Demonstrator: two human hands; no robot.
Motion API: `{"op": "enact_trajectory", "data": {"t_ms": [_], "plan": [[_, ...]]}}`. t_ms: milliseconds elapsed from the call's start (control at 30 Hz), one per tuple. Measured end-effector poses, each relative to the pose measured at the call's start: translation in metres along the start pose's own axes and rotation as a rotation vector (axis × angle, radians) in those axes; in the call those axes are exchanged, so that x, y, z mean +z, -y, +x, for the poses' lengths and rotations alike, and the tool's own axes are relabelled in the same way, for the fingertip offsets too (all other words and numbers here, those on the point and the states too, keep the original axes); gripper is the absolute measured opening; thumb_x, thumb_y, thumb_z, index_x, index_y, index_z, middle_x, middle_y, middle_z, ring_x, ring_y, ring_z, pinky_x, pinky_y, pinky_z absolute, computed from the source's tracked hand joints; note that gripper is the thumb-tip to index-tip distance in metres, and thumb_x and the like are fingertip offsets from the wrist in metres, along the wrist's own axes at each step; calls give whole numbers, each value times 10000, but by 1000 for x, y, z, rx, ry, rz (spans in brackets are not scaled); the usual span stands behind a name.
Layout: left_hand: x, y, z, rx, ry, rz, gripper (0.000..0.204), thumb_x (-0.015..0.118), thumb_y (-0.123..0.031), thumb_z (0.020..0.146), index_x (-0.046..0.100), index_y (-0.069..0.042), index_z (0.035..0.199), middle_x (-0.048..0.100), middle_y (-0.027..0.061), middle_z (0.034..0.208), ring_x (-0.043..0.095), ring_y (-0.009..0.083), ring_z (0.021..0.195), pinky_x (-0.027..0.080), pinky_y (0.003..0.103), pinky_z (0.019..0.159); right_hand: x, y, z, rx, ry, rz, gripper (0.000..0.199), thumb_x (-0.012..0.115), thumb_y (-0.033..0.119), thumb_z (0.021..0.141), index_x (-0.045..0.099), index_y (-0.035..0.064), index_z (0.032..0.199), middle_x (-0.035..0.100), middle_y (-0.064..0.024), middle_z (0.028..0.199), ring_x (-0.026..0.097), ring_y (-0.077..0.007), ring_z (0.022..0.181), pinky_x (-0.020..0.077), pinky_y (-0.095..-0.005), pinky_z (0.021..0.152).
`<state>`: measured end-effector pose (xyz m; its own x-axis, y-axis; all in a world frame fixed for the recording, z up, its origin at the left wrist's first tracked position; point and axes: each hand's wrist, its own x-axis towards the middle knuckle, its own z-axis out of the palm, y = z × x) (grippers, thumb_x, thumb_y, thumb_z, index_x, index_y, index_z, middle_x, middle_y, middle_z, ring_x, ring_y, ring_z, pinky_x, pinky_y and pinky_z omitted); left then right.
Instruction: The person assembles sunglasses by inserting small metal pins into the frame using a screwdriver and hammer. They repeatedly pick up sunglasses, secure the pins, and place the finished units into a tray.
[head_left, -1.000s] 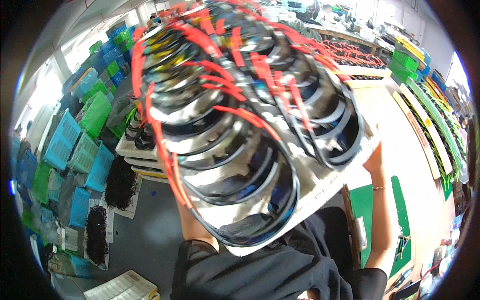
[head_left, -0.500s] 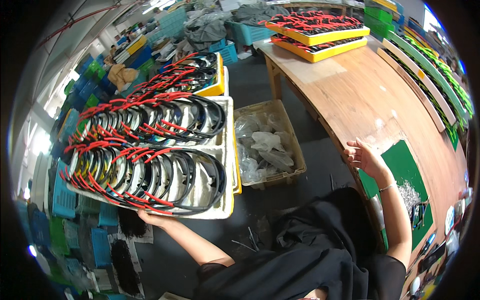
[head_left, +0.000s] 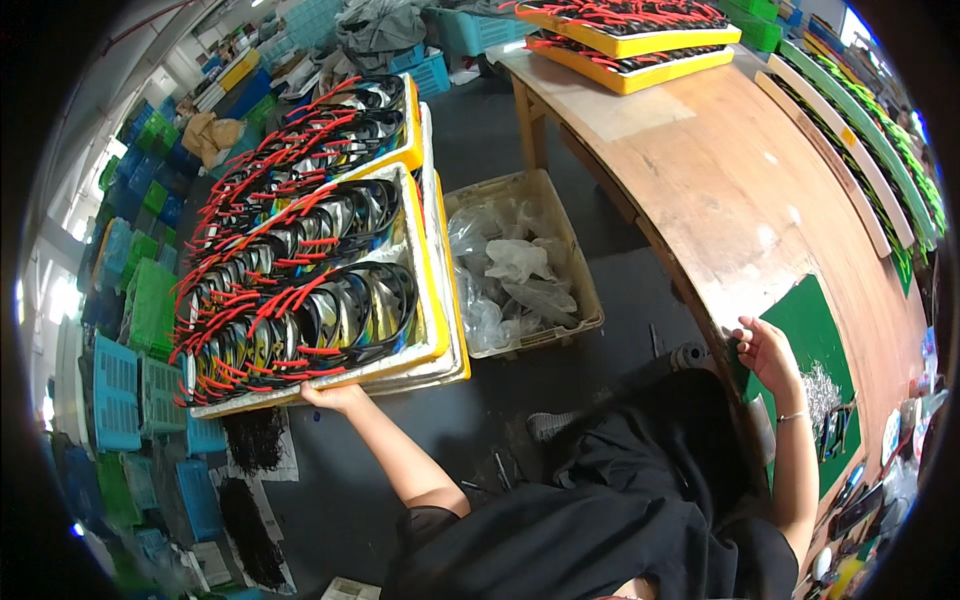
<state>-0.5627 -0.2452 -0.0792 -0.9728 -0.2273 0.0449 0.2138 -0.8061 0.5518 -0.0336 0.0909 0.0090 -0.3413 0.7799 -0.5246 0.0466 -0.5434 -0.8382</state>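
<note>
My left hand (head_left: 333, 396) grips the near edge of a yellow-and-white tray (head_left: 432, 320), fingers mostly hidden under its rim. Rows of glasses (head_left: 300, 330) with black frames, red tips and shiny lenses fill that tray. It sits at the top of a stack, slightly skewed over the tray beneath. My right hand (head_left: 766, 352) is empty, its fingers loosely bent and apart. It hovers by the table's near edge, next to a green mat (head_left: 800, 310) bearing a heap of small clear or silvery pieces (head_left: 824, 395).
A bin (head_left: 590, 290) of clear plastic bags stands between stack and wooden table (head_left: 700, 190). Two yellow trays (head_left: 640, 75) of red-tipped pieces are stacked at the table's far end. Long racks (head_left: 835, 150) with green-tipped pieces lie at right. Blue and green crates (head_left: 118, 380) line the left.
The held tray has turned and come to lie more in line with the stack, its yellow side now showing. My right hand has drawn back nearer me, fingers more bent. The whole view has shifted.
</note>
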Motion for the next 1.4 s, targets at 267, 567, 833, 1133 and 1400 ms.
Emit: {"op": "enact_trajectory", "data": {"t_ms": [267,567,833,1133,1400], "plan": [[-39,-5,22,-17,27,181,501,430,-363,770,507,-19,1126,541,120,1112,525,262,1005,445,413,844,-7,-17,8,6,-40,36,204,498,215,889,564,65,1010,632,-22,811,550,-77,610,459,-197,532],[-62,-13,45,-238,-11,201,390,490,-375,743,542,-87,1000,580,46,993,540,208,927,419,378,849,-37,-37,26,-29,1,70,199,549,253,856,578,94,972,610,31,791,496,-33,551,407,-173,498],[-57,-13,38,-159,-55,252,672,530,-371,744,232,-111,1288,326,89,1300,375,230,1168,340,409,953,-44,-40,11,-65,-38,71,230,578,280,833,593,107,985,601,24,802,486,-45,565,405,-172,521],[-42,-34,45,55,-92,561,928,571,-162,765,-100,-145,1405,184,124,1424,326,247,1230,309,384,992,-43,-43,-8,-91,-108,54,181,575,245,844,598,97,945,609,19,748,504,-53,559,410,-167,508],[-43,-42,44,-23,-23,620,939,587,-208,774,-110,-202,1404,268,44,1393,423,148,1078,439,282,691,-30,-45,9,-117,-96,-49,173,529,188,870,587,65,977,629,-6,756,519,-60,522,411,-154,446]]}}
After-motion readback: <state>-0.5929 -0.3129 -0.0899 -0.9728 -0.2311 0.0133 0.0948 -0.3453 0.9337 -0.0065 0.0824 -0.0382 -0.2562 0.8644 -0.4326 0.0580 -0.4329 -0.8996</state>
